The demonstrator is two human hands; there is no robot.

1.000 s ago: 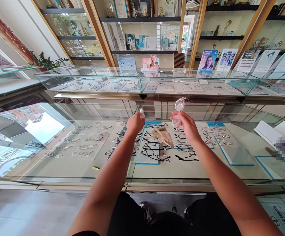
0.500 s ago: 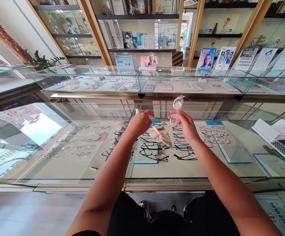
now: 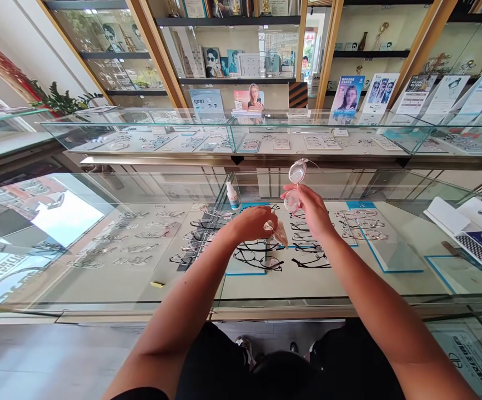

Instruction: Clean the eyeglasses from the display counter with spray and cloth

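Observation:
My right hand (image 3: 312, 208) holds a pair of pink-rimmed glasses (image 3: 297, 172) upright above the glass counter, its fingers closed at the lower lens. One lens stands above the other, and a thin temple points to the right. Over the counter top, my left hand (image 3: 254, 225) is closed on a crumpled beige cloth (image 3: 281, 236); most of its fingers are hidden behind the back of the hand. Just beyond that hand, a small white spray bottle (image 3: 232, 195) with a blue-marked label stands upright on the glass.
Rows of dark-framed glasses (image 3: 257, 258) lie inside the glass display counter (image 3: 291, 303). An opened white and blue box (image 3: 480, 233) sits at the right. Behind runs a second glass case (image 3: 266, 119) with upright cards. A small yellow piece (image 3: 156, 284) lies at the left front.
My left hand has moved from beside the spray bottle, right and toward me, and has taken hold of the cloth. The bottle now shows fully. The glasses have shifted slightly left.

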